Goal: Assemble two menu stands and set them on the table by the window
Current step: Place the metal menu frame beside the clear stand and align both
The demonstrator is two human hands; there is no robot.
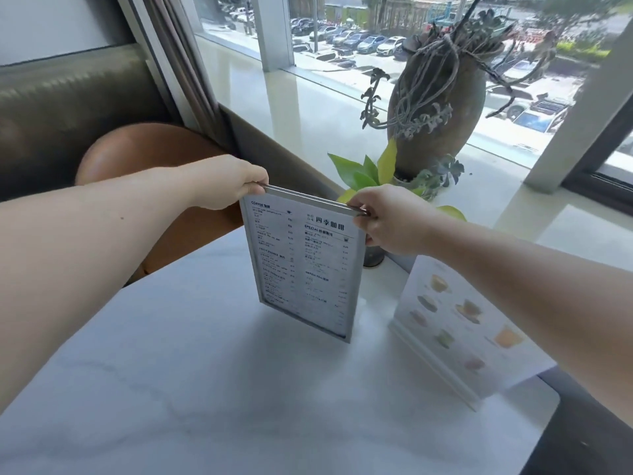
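head view: the left hand (224, 181) is pinched on the top left corner of the coffee menu stand (305, 265). the right hand (390, 217) is pinched on its top right corner. the stand is upright, tilted slightly, with its lower edge at or just above the white table (205, 389); contact cannot be confirmed. a second menu stand (459, 330), printed with food and drink pictures, stands on the table to the right, near the right forearm. behind the coffee stand, a small green plant (370, 173) sits at the table's far edge. a brown vase with trailing stems (435, 108) stands on the window ledge (308, 108).
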